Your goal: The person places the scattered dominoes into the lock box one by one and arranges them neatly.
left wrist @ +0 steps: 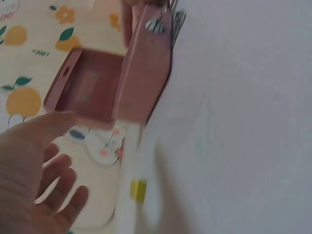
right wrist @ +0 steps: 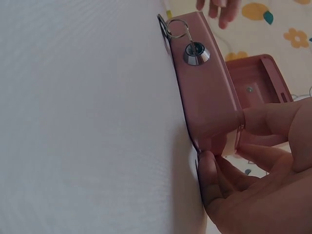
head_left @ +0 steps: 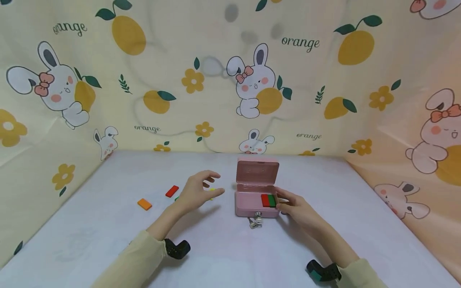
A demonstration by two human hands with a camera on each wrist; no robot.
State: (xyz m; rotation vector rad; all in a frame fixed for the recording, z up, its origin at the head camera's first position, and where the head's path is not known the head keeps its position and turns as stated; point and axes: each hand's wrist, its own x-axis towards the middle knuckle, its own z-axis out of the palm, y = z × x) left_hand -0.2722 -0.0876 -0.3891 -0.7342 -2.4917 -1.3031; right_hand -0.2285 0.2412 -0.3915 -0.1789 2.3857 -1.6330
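Observation:
A small pink metal lockbox (head_left: 248,210) stands on the table with its lid (head_left: 257,172) raised. Inside, at the right end, a red block (head_left: 265,200) and a green block (head_left: 271,201) lie side by side. My right hand (head_left: 295,206) grips the box's right wall, with fingers on the rim and side in the right wrist view. To the left of the box, my left hand (head_left: 198,191) hovers with fingers spread and nothing in them. Beyond it lies a yellow block (left wrist: 138,190), partly hidden by the hand in the head view.
Keys on a ring (head_left: 253,223) hang from the front lock (right wrist: 196,52). Out to the left lie an orange block (head_left: 145,204) and a red block (head_left: 172,191); a green piece (head_left: 176,198) shows beside the left wrist. A printed cloth (head_left: 216,132) rises behind the table.

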